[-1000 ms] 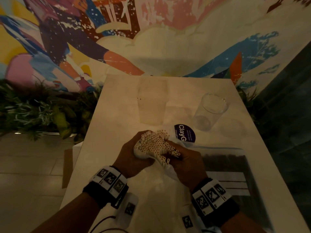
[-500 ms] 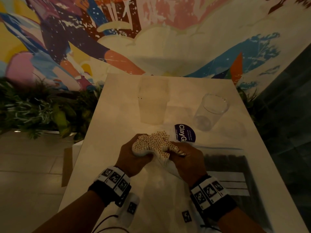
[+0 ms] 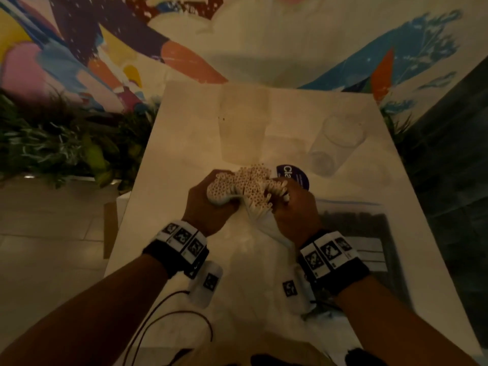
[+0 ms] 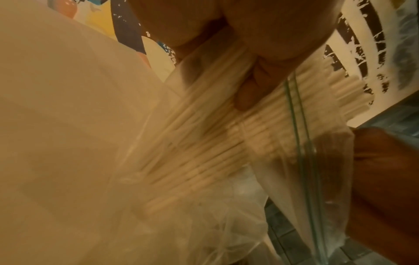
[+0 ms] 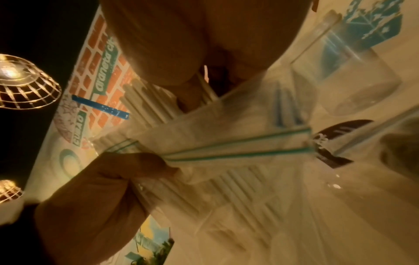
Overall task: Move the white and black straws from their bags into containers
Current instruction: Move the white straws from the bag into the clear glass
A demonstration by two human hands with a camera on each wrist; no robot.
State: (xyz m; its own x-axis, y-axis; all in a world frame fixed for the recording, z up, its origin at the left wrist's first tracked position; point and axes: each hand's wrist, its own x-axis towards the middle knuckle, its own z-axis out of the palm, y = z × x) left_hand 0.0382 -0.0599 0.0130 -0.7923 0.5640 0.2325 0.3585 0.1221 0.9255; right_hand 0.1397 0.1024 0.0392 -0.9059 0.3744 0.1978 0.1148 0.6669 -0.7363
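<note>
A thick bundle of white straws (image 3: 247, 183) stands up out of a clear zip bag (image 3: 266, 225) over the middle of the white table (image 3: 163, 165). My left hand (image 3: 208, 207) grips the bundle and bag from the left, and my right hand (image 3: 295, 210) grips them from the right. The left wrist view shows the white straws (image 4: 204, 143) inside the bag's plastic; the right wrist view shows the bag's green zip strip (image 5: 238, 148) bunched between both hands. The bag of black straws (image 3: 353, 233) lies flat at the right. A frosted container (image 3: 244, 125) and a clear glass (image 3: 335, 143) stand beyond.
A round purple sticker (image 3: 293, 175) shows just behind my right hand. Green plants (image 3: 66, 151) line the table's left side, and a painted mural wall (image 3: 237, 35) rises behind the table's far edge. Cables (image 3: 171, 318) trail from my left wrist.
The view has tilted down. The straw bundle has spread wider between my hands and stands a little closer to the frosted container; both hands still grip it.
</note>
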